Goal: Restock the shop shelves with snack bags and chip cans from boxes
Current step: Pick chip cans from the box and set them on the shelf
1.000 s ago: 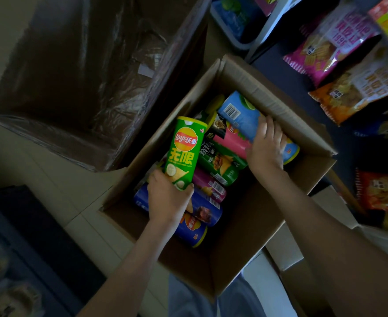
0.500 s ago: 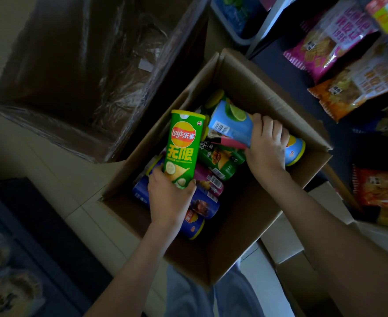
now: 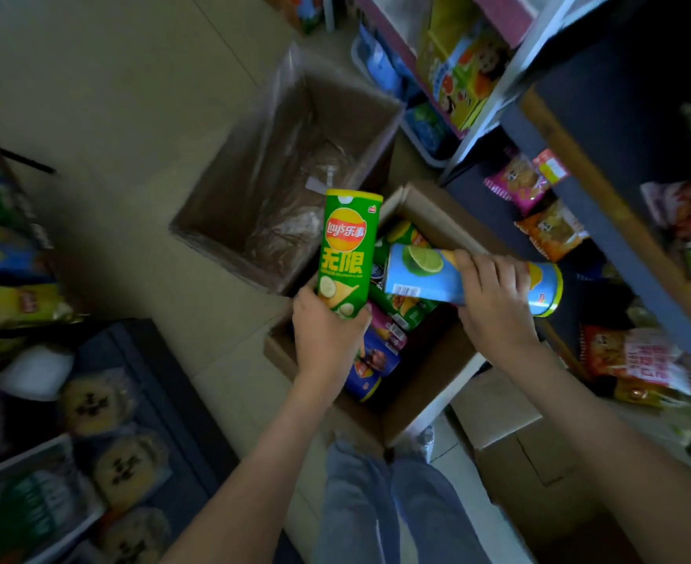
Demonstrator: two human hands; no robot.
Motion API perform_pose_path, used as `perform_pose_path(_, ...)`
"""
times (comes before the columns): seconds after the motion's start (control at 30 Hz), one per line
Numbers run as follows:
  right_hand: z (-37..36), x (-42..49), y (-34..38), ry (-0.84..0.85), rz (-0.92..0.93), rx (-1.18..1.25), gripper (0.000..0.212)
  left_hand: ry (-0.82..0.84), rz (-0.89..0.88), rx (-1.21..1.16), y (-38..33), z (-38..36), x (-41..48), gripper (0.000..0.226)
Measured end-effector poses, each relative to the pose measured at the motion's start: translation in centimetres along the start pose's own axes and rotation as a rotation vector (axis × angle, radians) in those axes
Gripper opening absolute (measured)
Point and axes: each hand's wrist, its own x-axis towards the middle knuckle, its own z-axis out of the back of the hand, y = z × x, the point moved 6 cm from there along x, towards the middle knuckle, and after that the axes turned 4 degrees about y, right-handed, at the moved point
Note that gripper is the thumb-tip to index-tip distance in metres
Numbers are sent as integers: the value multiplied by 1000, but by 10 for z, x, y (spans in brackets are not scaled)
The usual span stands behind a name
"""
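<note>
Green can [image 3: 345, 254] (head view): upright over the cardboard box [image 3: 425, 392], left hand [image 3: 327, 339] wrapped round its base.
Blue can [image 3: 429, 274]: sideways over the box, right hand [image 3: 494, 303] clamped round it.
Done: two cans out.
Left: shelving them; more cans [image 3: 406, 309] inside the box.

A head-worn camera looks steeply down, close above the cardboard box [image 3: 421, 394].

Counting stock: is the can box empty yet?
Not empty: several cans, green, purple and blue, lie inside the box.
</note>
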Motion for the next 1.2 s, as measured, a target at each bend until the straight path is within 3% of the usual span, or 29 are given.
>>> perform_pose_path(0.1, 53, -5, -4, -58, 107, 9, 77, -24, -40, -15, -32, 38, -19, 64)
perform_pose_path(0.23, 132, -12, -15, -149, 211, 11, 56, -48, -88, -5, -77, 91, -45, 66)
perform_pose_path(0.33, 199, -17, -23, -209, 265, -24, 57, -17, -162, -15, -127, 125, -70, 66)
perform_pose_path(0.47, 294, -33, -31, -352, 263, -101, 40, 58, -325, -10, -203, 164, -108, 67)
perform_pose_path(0.6, 385, -60, -43, -501, 230, -206, 53, 152, -510, -67, -273, 190, -157, 55)
perform_pose_path(0.73, 456, -95, -63, -540, 158, -332, 41, 255, -708, -54, -331, 203, -209, 55)
perform_pose_path(0.83, 499, -127, -84, -608, 80, -441, 58, 307, -840, -56, -366, 206, -252, 61)
perform_pose_path(0.97, 541, -178, -104, -650, 12, -507, 44, 391, -970, -104, -399, 204, -311, 54)
perform_pose_path(1.1, 577, -233, -121, -645, -56, -601, 66, 425, -1116, -91, -423, 199, -371, 49)
perform_pose_path(1.2, 600, -279, -137, -650, -103, -691, 69, 484, -1182, -84, -432, 190, -423, 47)
